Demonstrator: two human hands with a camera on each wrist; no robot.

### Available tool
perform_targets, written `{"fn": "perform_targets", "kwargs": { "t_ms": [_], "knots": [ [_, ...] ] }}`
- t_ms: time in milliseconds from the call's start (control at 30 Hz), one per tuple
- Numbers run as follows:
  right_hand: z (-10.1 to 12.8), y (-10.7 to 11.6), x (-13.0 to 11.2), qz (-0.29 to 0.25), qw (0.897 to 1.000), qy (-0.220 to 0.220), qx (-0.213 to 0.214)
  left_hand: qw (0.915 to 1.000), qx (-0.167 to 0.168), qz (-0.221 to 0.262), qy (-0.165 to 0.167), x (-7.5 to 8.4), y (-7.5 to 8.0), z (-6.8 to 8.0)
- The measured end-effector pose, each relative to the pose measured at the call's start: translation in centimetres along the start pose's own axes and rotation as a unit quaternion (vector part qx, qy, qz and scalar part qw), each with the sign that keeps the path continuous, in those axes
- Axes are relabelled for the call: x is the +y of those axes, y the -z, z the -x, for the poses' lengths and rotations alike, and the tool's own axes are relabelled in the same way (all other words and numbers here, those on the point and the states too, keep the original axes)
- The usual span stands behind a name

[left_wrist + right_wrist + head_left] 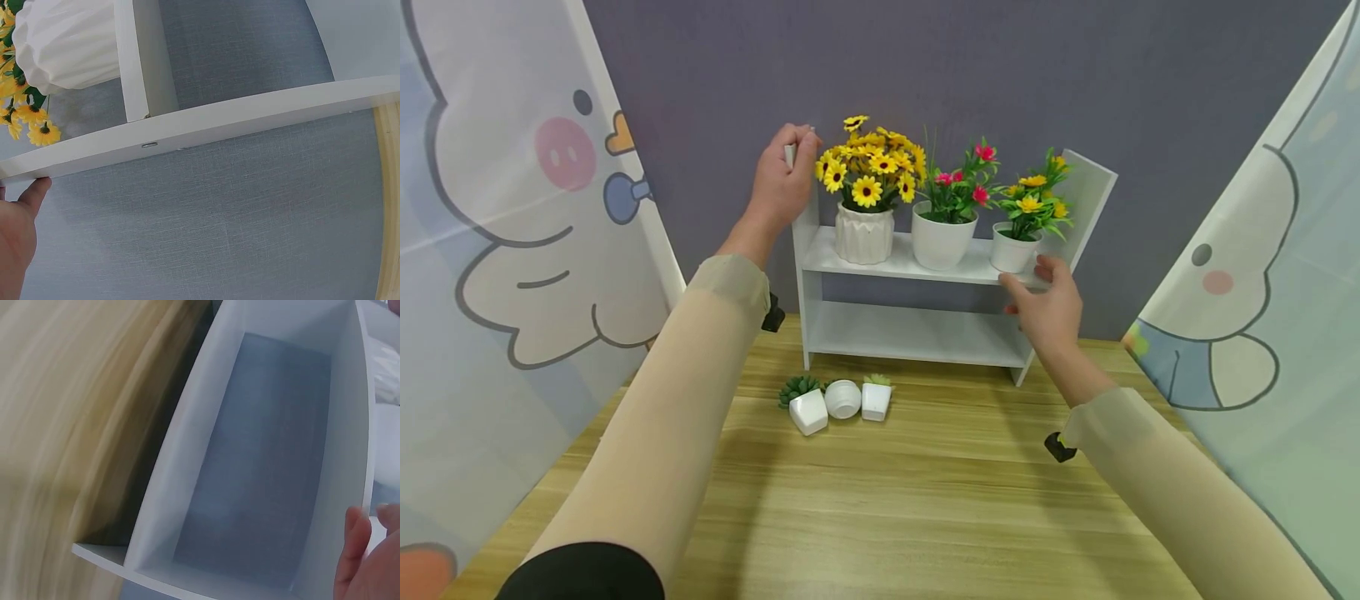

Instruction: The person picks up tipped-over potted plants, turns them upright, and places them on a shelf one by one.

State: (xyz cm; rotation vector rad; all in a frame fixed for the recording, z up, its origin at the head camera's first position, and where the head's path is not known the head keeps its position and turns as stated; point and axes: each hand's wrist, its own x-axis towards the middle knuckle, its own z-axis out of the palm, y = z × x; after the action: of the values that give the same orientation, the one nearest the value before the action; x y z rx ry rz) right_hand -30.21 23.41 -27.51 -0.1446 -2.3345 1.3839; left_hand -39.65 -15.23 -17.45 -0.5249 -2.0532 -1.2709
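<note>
A white two-tier shelf stands on the wooden table against the grey backdrop. My left hand grips the upper end of its left side panel, thumb on one face. On the upper tier, from left to right, are a ribbed white pot with yellow flowers, a smooth white pot with pink flowers and a smaller white pot with yellow-orange flowers. My right hand is beside this small pot at the upper tier's front edge, fingers spread and loosely bent. In the right wrist view its fingertips are right at that edge.
Three small potted succulents lie tipped on the table before the shelf: a left square pot, a round pot and a right square pot. Cartoon-printed panels flank the table on both sides.
</note>
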Motion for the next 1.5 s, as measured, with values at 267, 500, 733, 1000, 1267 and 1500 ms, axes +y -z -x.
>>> {"fn": "perform_targets", "kwargs": {
  "t_ms": [267, 500, 733, 1000, 1267, 1500],
  "knots": [
    [2.5, 0.6, 1.1, -0.002, 0.999, 0.041, 0.007, 1.0, -0.002, -0.001, 0.002, 0.2, 0.0, 0.0],
    [4.9, 0.2, 2.5, -0.053, 0.997, 0.045, -0.036, 1.0, -0.001, -0.001, 0.007, 0.2, 0.1, 0.0],
    [6.8, -1.5, 4.4, -0.103, 0.986, 0.003, -0.131, 1.0, 0.002, 0.001, 0.008, -0.1, 0.2, -0.1],
    [8.7, -3.5, 6.4, -0.093, 0.976, -0.033, -0.195, 1.0, 0.002, 0.002, -0.005, -0.1, 0.1, -0.1],
    [10.3, -5.5, 8.0, -0.07, 0.968, -0.046, -0.238, 1.0, 0.001, 0.004, -0.004, 0.0, 0.0, -0.2],
    [11.4, -7.0, 8.8, -0.06, 0.95, -0.042, -0.304, 1.0, 0.002, 0.009, -0.003, -0.1, 0.0, -0.2]
  ]
}}
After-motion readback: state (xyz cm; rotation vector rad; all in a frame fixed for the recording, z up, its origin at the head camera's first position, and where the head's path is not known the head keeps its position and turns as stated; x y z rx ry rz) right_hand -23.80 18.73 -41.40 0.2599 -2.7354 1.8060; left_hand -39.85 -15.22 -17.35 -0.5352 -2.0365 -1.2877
